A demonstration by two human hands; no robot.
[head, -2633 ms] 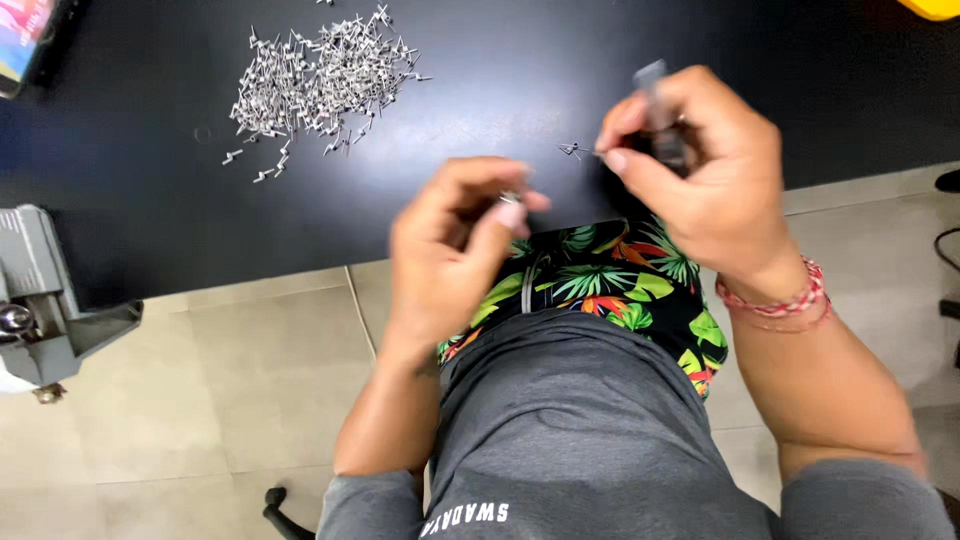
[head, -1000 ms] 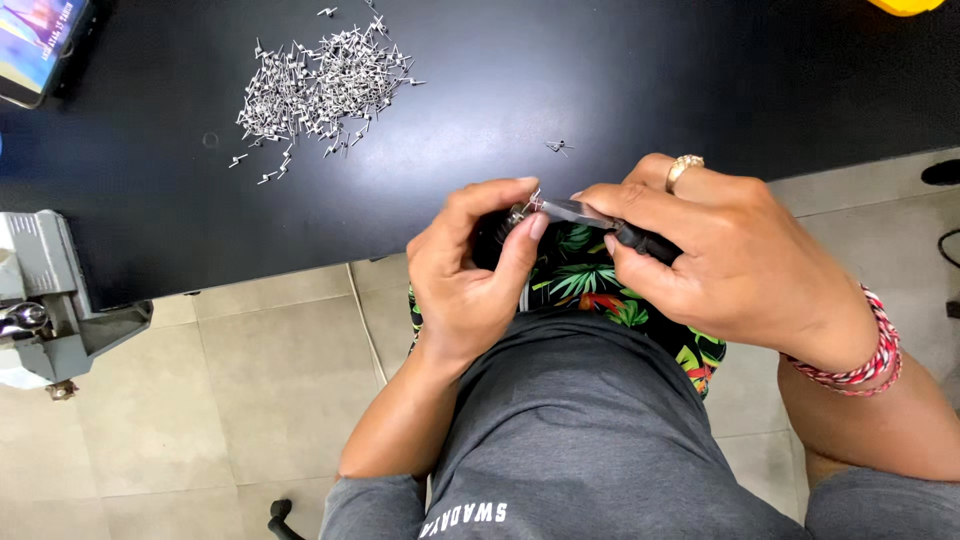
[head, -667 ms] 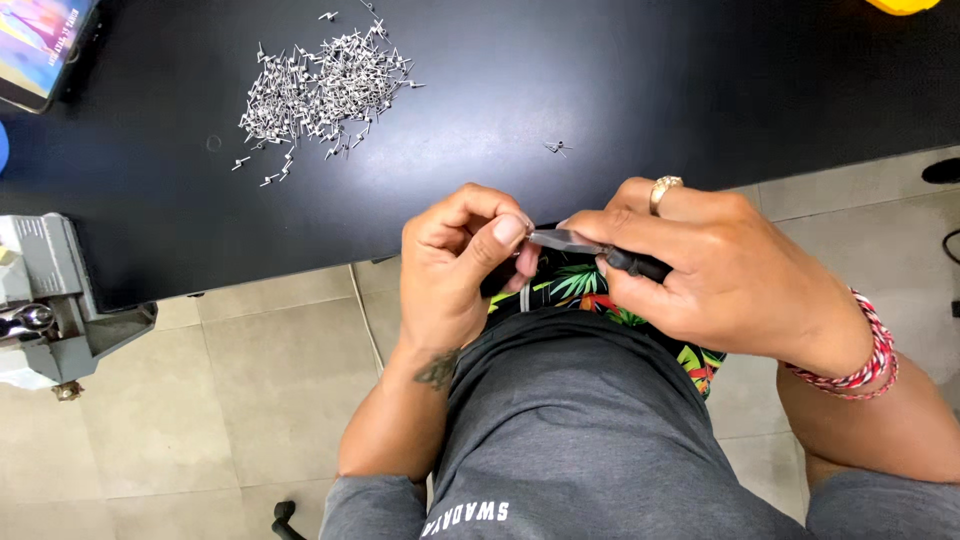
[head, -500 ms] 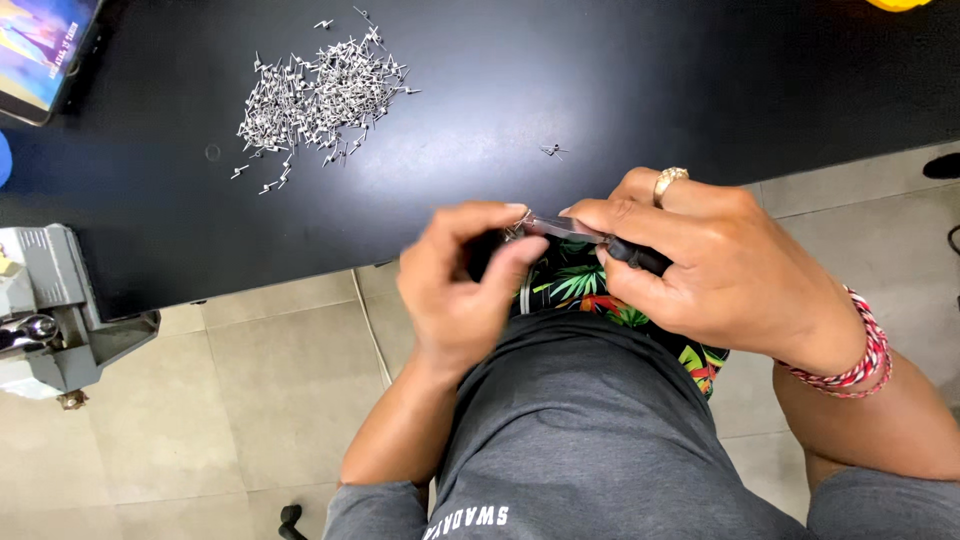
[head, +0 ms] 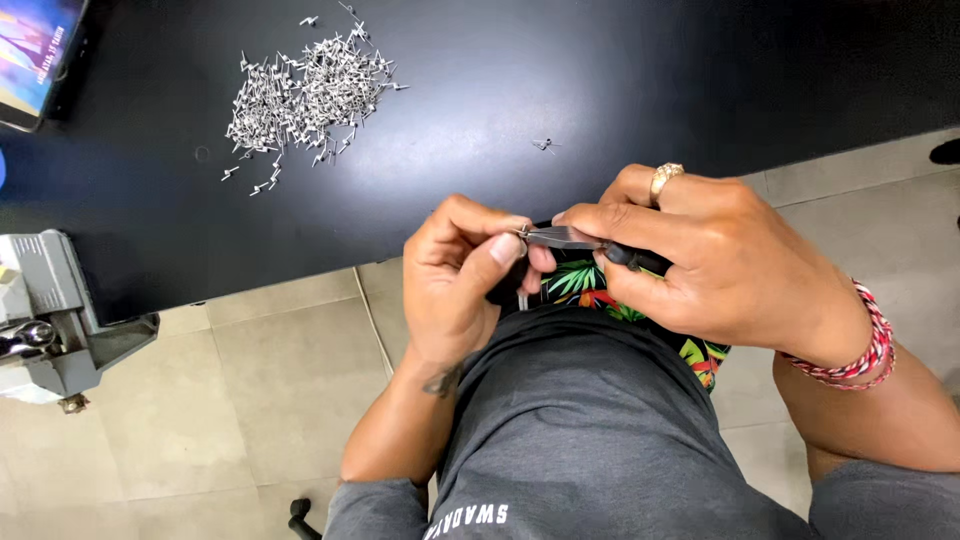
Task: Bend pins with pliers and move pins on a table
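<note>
gripping slim needle-nose pliers (head: 575, 240) in the right hand (head: 715, 265), fingers wrapped tight around the dark handles, gold ring (head: 665, 180) on one finger, red-and-white bracelet (head: 860, 345) at the wrist. pinching a tiny metal part (head: 521, 232) at the plier tip with the left hand (head: 465, 275), thumb and forefinger pressed together on it. held just off the near edge of the black table (head: 600, 80), above the lap. lying on the table, far left of the pliers: a heap of small metal pins (head: 300, 95); nearer, a lone stray pin (head: 545, 145). clamped at the table's left near corner: a grey bench vise (head: 50, 320). resting at the far left corner: a phone (head: 35, 50), screen lit.
</note>
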